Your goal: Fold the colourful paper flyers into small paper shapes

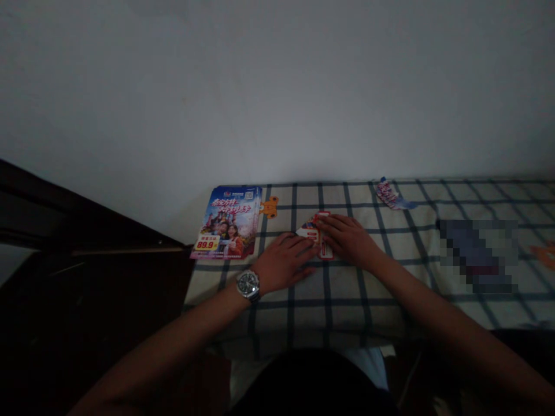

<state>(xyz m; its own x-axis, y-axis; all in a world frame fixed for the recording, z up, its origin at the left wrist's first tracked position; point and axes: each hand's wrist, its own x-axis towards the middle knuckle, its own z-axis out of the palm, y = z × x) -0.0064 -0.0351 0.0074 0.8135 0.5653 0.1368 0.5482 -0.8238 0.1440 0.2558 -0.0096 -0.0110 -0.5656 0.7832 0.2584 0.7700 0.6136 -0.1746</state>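
A small folded paper flyer point(311, 234), red and white with a pointed left corner, lies on the checked cloth between my hands. My left hand point(284, 263), a metal watch point(248, 285) on its wrist, rests on the flyer's lower left part with fingers stretched out. From the right, my right hand point(350, 240) lies flat over the flyer's right side, its fingertips on the paper. Part of the flyer is hidden under the fingers. To the left sits a stack of printed flyers point(228, 222), blue at the top and showing 89.9.
The checked cloth point(347, 283) covers a surface against a pale wall point(303, 98). A crumpled colourful paper piece point(388, 193) lies near the wall. At the right is a pixelated dark object point(479, 254). Dark wooden furniture point(65, 214) stands left of the surface's edge.
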